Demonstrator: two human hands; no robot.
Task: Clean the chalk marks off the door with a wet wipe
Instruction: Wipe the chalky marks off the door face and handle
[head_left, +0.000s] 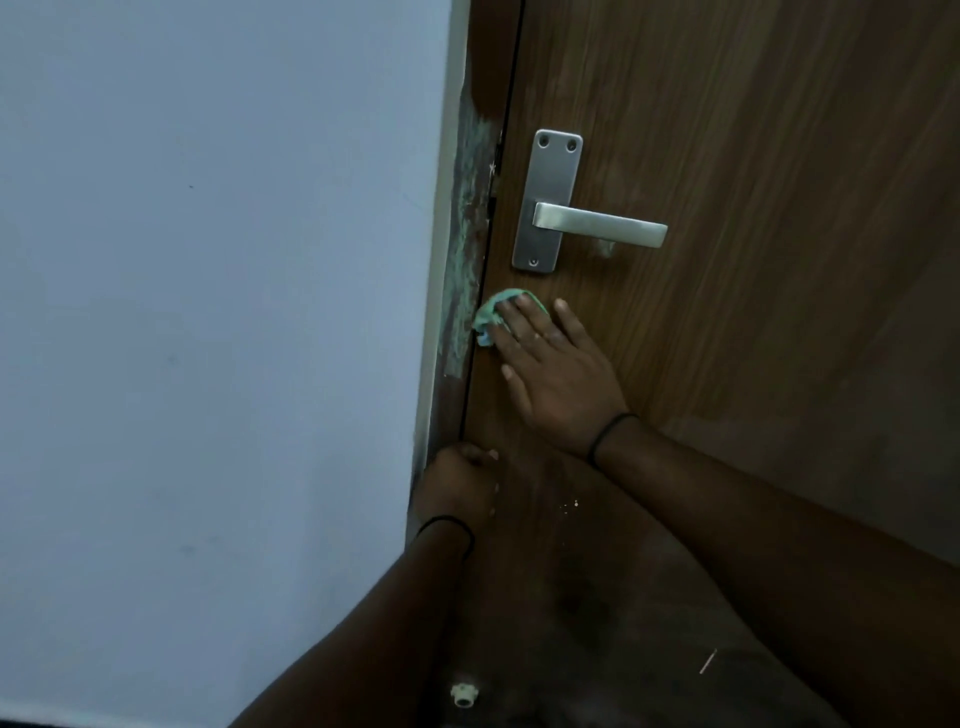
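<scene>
A brown wooden door (753, 156) fills the right side of the head view. Pale greenish chalk marks (467, 234) smear the door frame strip along its left edge, from beside the handle down to hand height. My right hand (550, 374) lies flat with straight fingers and presses a crumpled green wet wipe (491, 314) against the door at its left edge, just below the handle plate. My left hand (460, 478) rests lower down against the door edge with its fingers curled; whether it holds anything is hidden.
A silver lever handle (597, 223) on a metal plate sits just above the wipe. A pale blue-grey wall (208, 312) takes up the left half. A small white doorstop (464, 695) stands near the floor. Small white specks (569, 505) dot the lower door.
</scene>
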